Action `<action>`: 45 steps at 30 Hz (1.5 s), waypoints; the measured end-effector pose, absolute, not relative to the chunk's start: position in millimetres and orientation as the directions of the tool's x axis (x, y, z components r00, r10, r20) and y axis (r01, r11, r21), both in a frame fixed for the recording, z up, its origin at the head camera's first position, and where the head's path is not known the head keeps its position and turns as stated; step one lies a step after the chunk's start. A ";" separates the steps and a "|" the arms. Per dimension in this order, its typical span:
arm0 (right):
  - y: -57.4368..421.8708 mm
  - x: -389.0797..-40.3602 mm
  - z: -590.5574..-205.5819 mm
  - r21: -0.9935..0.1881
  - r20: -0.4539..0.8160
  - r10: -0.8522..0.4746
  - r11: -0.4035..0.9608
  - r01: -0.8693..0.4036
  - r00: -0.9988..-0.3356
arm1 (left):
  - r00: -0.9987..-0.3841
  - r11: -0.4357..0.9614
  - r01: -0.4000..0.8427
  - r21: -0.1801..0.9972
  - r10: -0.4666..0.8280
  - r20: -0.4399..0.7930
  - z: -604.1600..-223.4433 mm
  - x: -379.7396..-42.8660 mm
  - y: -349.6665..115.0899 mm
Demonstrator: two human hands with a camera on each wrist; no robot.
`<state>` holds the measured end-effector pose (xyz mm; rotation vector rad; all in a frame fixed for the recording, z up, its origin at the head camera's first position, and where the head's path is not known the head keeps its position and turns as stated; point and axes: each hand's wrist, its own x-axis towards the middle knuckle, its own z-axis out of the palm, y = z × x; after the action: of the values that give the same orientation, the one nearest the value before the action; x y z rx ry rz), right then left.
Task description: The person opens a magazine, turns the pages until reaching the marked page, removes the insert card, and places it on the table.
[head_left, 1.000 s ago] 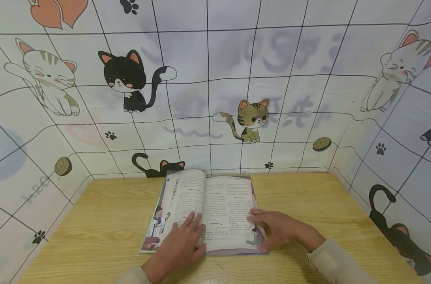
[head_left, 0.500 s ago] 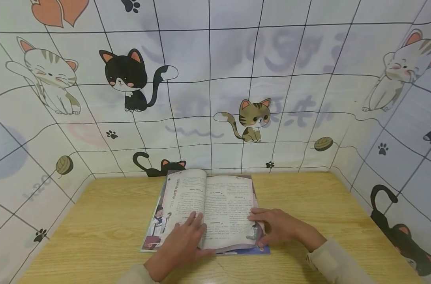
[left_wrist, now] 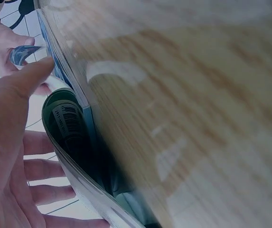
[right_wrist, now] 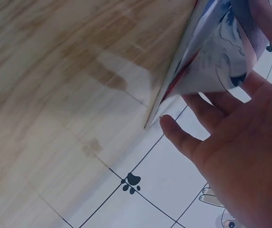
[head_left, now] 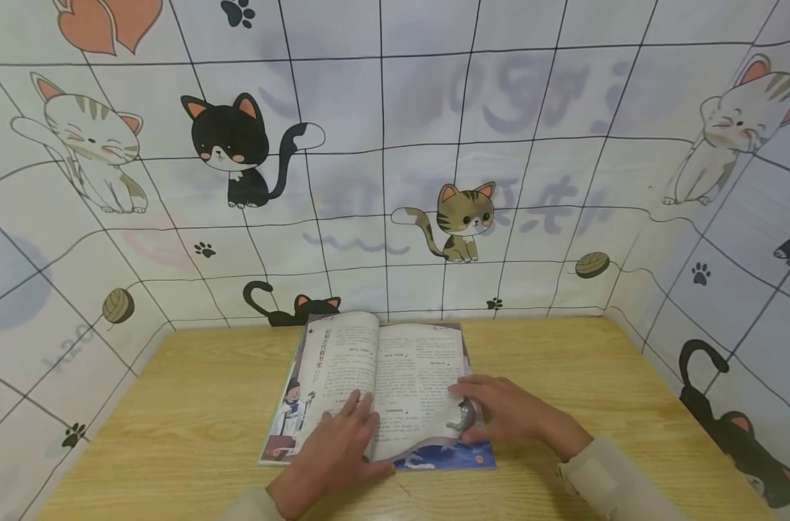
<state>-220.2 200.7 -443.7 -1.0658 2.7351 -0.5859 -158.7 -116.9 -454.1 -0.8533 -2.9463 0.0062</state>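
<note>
Both sleeves [head_left: 619, 481] are cut off, as is the near edge of the table [head_left: 193, 405]. The left hand [head_left: 336, 445] rests on the open book [head_left: 401, 376], fingers straight and hiding some print, thumb at the book's lower edge. The right hand [head_left: 515, 412] pinches the right page [head_left: 421, 391], whose lower corner curls up, partly hidden, over a blue page [head_left: 450, 454]. The book lies about mid-table, its top by the far edge, before a cat-patterned wall [head_left: 421, 94]; its text is too small to read.
</note>
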 end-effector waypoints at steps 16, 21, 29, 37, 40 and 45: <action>201.2 -215.9 -425.9 -0.470 0.120 -0.613 0.658 -0.589 -0.781 | -0.784 0.801 0.592 -0.086 0.598 0.169 -446.1 -161.9 -125.9; 208.1 -216.1 -424.5 -0.552 0.094 -0.535 0.674 -0.491 -0.839 | -0.668 0.717 0.682 -0.145 0.691 0.277 -445.5 -163.9 -126.0; 213.7 -217.6 -437.4 -0.492 -0.031 -0.593 0.710 -0.504 -0.805 | -0.515 0.585 0.728 -0.359 0.811 0.278 -445.2 -161.7 -121.5; 214.1 -211.5 -444.2 -0.452 -0.144 -0.691 0.683 -0.574 -0.709 | -0.482 0.517 0.668 -0.536 0.849 0.217 -447.4 -158.5 -118.7; 213.3 -211.3 -443.4 -0.438 -0.127 -0.695 0.680 -0.588 -0.708 | -0.489 0.505 0.662 -0.554 0.851 0.191 -448.7 -157.9 -117.9; 211.6 -211.5 -441.9 -0.443 -0.134 -0.689 0.685 -0.579 -0.712 | -0.504 0.504 0.663 -0.553 0.847 0.168 -450.1 -157.8 -116.9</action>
<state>-211.5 211.6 -441.9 -1.0075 2.6084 -0.5404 -157.8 -116.9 -450.1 -1.2457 -2.3305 0.5948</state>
